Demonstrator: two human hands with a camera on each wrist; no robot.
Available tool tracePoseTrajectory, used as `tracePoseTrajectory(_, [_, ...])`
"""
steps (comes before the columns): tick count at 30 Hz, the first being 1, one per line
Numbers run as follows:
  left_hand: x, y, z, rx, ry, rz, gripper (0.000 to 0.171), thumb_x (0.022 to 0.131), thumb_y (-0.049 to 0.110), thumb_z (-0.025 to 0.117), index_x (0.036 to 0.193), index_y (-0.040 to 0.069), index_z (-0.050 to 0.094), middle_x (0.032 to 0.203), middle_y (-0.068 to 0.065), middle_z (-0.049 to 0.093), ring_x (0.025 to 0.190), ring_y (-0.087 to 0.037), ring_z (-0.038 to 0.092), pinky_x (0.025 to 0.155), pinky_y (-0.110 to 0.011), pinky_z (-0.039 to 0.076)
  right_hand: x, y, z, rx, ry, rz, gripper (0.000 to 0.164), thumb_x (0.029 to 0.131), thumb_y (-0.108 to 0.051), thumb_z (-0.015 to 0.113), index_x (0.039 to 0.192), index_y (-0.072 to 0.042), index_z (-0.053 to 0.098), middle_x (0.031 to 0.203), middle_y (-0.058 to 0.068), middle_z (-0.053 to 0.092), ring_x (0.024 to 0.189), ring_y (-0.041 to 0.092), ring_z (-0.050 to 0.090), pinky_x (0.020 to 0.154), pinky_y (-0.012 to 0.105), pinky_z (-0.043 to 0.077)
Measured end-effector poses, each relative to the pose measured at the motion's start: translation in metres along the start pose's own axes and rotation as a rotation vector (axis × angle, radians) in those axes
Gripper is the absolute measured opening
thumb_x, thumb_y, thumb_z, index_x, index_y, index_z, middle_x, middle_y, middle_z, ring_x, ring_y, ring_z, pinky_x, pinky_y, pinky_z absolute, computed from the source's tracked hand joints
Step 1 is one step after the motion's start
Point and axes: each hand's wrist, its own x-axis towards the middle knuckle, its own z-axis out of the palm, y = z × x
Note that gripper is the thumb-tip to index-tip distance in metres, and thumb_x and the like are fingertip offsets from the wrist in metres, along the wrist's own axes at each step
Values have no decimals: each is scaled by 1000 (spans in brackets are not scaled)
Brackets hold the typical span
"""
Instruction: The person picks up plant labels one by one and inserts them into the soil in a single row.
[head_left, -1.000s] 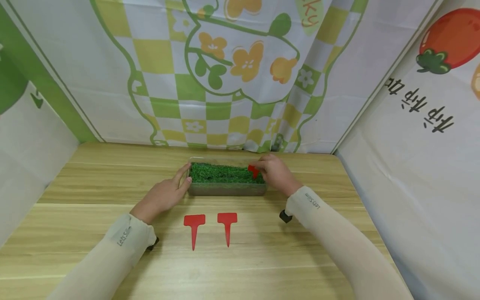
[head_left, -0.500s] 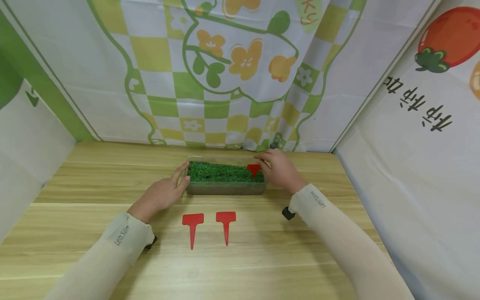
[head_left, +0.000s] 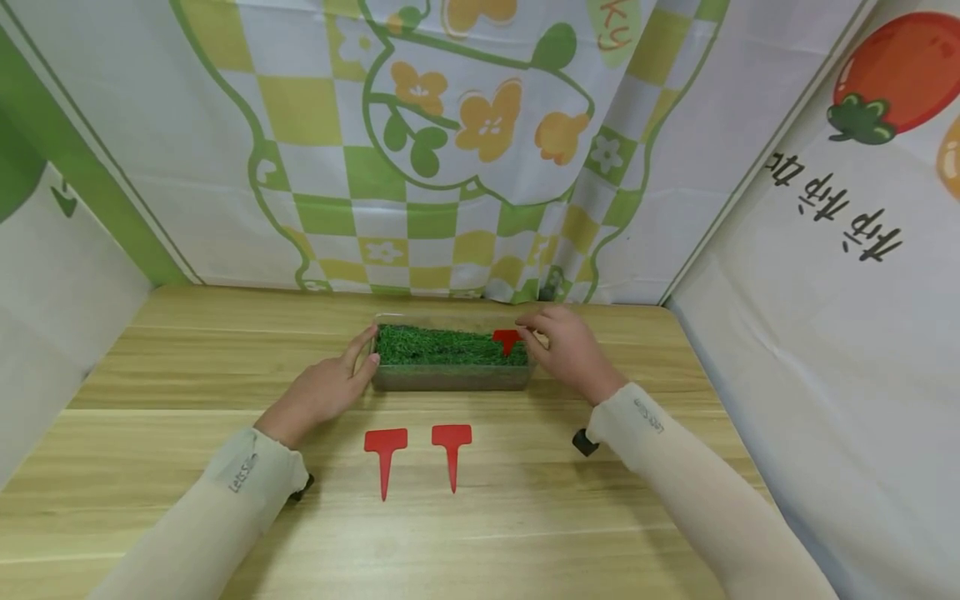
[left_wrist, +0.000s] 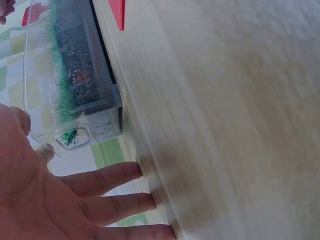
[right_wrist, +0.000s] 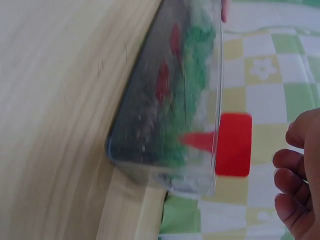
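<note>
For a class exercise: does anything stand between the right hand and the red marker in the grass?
Nothing visible does: the right wrist view shows an open gap between the right hand and the red marker.

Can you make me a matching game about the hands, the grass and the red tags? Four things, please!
1. Left hand
2. Grass
3. Two loose tags
4. Right hand

A. Lying flat on the table
B. Near the standing tag, holding nothing
C. Touching one end of the clear box
D. Green, inside the box

Right pairs: 1-C, 2-D, 3-A, 4-B
</note>
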Motion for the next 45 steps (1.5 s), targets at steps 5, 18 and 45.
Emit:
tracePoseTrajectory(5, [1, 0, 2, -3, 2, 2, 66, 107, 55, 17, 162, 27, -7, 120, -28, 67, 104, -49, 66, 92, -66, 47, -7, -17, 3, -12, 17, -69, 17, 93, -15, 72, 108, -9, 77, 91, 1, 71, 78, 17, 62, 70, 33, 52])
tracePoseTrajectory(18, [2, 0, 3, -5, 10, 9, 66, 108, 54, 18, 163, 25, -5, 120, -28, 68, 105, -49, 66, 92, -65, 47, -28, -52, 23, 0, -96, -194, 27, 92, -25, 74, 115, -12, 75, 93, -4, 69, 82, 9, 60, 72, 25, 52])
tracePoseTrajectory(45, [2, -1, 4, 2, 15, -1, 66, 108, 53, 18, 163, 25, -5, 113, -23, 71, 107, -49, 65, 91, -64, 47, -55, -89, 64, -14, -633, -66, 91, 86, -74, 58, 154, -16, 42, 147, 4, 50, 133, 20, 50, 109, 36, 45])
